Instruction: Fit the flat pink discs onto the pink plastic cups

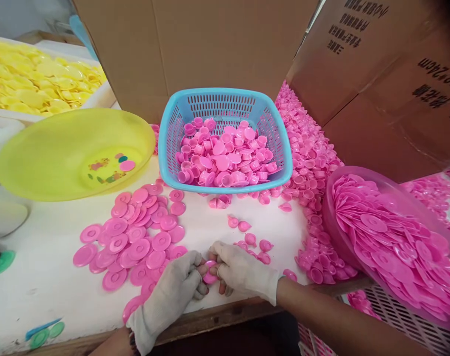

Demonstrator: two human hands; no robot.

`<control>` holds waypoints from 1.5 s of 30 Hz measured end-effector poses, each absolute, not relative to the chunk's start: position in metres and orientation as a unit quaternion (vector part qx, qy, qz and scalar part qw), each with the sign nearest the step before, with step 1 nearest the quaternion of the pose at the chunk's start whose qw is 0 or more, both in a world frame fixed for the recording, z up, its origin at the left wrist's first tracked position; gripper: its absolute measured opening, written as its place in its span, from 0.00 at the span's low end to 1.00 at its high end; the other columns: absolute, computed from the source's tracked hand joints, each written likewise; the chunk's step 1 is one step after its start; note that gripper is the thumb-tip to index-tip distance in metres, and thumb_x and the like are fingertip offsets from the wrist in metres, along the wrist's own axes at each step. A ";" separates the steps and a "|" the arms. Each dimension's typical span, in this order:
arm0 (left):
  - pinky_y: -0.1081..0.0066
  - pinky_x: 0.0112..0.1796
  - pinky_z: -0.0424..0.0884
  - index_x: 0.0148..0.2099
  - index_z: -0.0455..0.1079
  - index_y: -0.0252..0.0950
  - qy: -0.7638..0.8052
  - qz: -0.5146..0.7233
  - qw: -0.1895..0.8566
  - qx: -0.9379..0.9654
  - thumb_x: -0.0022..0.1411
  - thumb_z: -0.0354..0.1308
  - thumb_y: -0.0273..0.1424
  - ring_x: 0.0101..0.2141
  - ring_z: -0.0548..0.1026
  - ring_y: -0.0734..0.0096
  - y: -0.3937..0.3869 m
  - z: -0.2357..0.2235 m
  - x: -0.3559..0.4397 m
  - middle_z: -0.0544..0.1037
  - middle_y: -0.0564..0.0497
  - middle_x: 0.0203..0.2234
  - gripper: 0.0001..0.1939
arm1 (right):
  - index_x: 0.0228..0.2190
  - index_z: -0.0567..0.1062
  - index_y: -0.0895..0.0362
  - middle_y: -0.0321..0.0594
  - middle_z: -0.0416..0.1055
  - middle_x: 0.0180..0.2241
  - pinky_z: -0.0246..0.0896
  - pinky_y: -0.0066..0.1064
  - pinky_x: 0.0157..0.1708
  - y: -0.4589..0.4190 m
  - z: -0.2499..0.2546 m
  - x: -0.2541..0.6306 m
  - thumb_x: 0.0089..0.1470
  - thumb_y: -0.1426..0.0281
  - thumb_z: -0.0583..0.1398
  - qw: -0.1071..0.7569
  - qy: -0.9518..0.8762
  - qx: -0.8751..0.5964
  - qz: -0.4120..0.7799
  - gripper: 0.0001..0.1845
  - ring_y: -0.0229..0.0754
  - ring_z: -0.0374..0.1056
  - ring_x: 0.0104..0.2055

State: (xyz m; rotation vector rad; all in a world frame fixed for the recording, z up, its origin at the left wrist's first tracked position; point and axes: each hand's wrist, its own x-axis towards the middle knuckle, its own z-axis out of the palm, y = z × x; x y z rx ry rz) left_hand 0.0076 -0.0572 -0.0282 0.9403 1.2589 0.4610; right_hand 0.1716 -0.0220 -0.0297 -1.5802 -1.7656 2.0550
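Note:
Close to the front edge of the table, my left hand (180, 279) and my right hand (243, 269) meet around a small round pink toy piece (210, 272). Both wear white gloves with bare fingertips, and both pinch the piece. Fingers cover part of it, so I cannot tell if it is a saucer, a cup or both together. Pink toy saucers (139, 248) lie spread and overlapping left of my left hand. Beyond my right hand are a few loose pink toy cups (250, 240). A blue basket (225, 189) behind my hands holds many pink cups and saucers.
A yellow bowl (35, 163) with several small discs stands at left, before a tray of yellow pieces (32, 81). Pink cups heap (309, 163) along the right. A pink tub (332, 212) of saucers sits at the right edge. Cardboard boxes (225, 44) wall the back.

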 end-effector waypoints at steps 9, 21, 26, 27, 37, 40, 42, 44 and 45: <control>0.74 0.24 0.67 0.32 0.61 0.37 0.565 0.151 0.698 0.414 0.52 0.56 0.36 0.20 0.70 0.74 -0.046 -0.024 0.005 0.70 0.57 0.18 0.10 | 0.34 0.62 0.54 0.32 0.63 0.24 0.63 0.25 0.17 -0.008 -0.014 0.168 0.54 0.71 0.52 -0.032 -0.539 -0.482 0.690 0.02 0.34 0.65 0.18; 0.72 0.25 0.71 0.34 0.60 0.36 0.537 0.139 0.706 0.440 0.54 0.54 0.40 0.22 0.74 0.73 -0.041 -0.021 0.002 0.74 0.55 0.21 0.12 | 0.38 0.64 0.53 0.31 0.63 0.30 0.65 0.22 0.20 -0.009 -0.014 0.176 0.47 0.75 0.56 -0.029 -0.570 -0.441 0.693 0.14 0.32 0.68 0.23; 0.72 0.21 0.69 0.34 0.59 0.37 0.555 0.118 0.684 0.458 0.54 0.54 0.40 0.17 0.72 0.72 -0.036 -0.024 0.005 0.72 0.56 0.16 0.12 | 0.39 0.65 0.52 0.34 0.66 0.33 0.64 0.24 0.18 -0.010 -0.014 0.171 0.46 0.73 0.58 -0.054 -0.596 -0.475 0.645 0.15 0.33 0.67 0.21; 0.72 0.20 0.69 0.33 0.59 0.37 0.555 0.116 0.682 0.461 0.54 0.54 0.41 0.16 0.71 0.72 -0.036 -0.024 0.006 0.72 0.57 0.15 0.13 | 0.39 0.65 0.52 0.34 0.66 0.33 0.64 0.24 0.18 -0.009 -0.014 0.170 0.46 0.74 0.58 -0.062 -0.599 -0.480 0.637 0.16 0.32 0.67 0.20; 0.70 0.25 0.69 0.42 0.64 0.38 0.616 0.218 0.487 0.579 0.61 0.48 0.41 0.23 0.73 0.69 -0.075 -0.022 -0.008 0.75 0.53 0.25 0.13 | 0.35 0.65 0.55 0.28 0.63 0.23 0.59 0.19 0.19 0.001 0.027 0.182 0.47 0.76 0.57 0.107 -0.649 -0.472 0.587 0.11 0.30 0.64 0.20; 0.67 0.38 0.71 0.42 0.68 0.38 0.582 0.211 0.333 0.711 0.63 0.47 0.33 0.36 0.75 0.66 -0.079 -0.023 -0.004 0.77 0.49 0.36 0.11 | 0.45 0.59 0.53 0.31 0.67 0.29 0.64 0.24 0.27 0.017 0.057 0.189 0.49 0.74 0.53 0.405 -0.579 -0.455 0.542 0.19 0.33 0.68 0.27; 0.68 0.43 0.70 0.46 0.68 0.39 0.509 0.207 0.264 0.793 0.63 0.44 0.27 0.42 0.74 0.66 -0.075 -0.024 0.009 0.75 0.47 0.45 0.14 | 0.46 0.57 0.53 0.32 0.67 0.31 0.65 0.26 0.28 0.026 0.069 0.190 0.51 0.71 0.54 0.514 -0.532 -0.436 0.512 0.20 0.33 0.68 0.28; 0.66 0.44 0.70 0.52 0.65 0.38 0.445 0.177 0.202 0.854 0.60 0.43 0.21 0.44 0.73 0.64 -0.065 -0.024 0.029 0.70 0.45 0.52 0.20 | 0.44 0.60 0.55 0.32 0.66 0.29 0.63 0.25 0.24 0.028 0.071 0.188 0.50 0.68 0.55 0.515 -0.530 -0.436 0.513 0.18 0.34 0.67 0.26; 0.64 0.43 0.70 0.54 0.64 0.36 0.425 0.151 0.175 0.875 0.58 0.44 0.19 0.44 0.72 0.62 -0.059 -0.024 0.040 0.67 0.44 0.55 0.23 | 0.42 0.62 0.56 0.32 0.66 0.27 0.61 0.24 0.23 0.027 0.069 0.185 0.50 0.68 0.56 0.492 -0.541 -0.442 0.519 0.16 0.34 0.67 0.25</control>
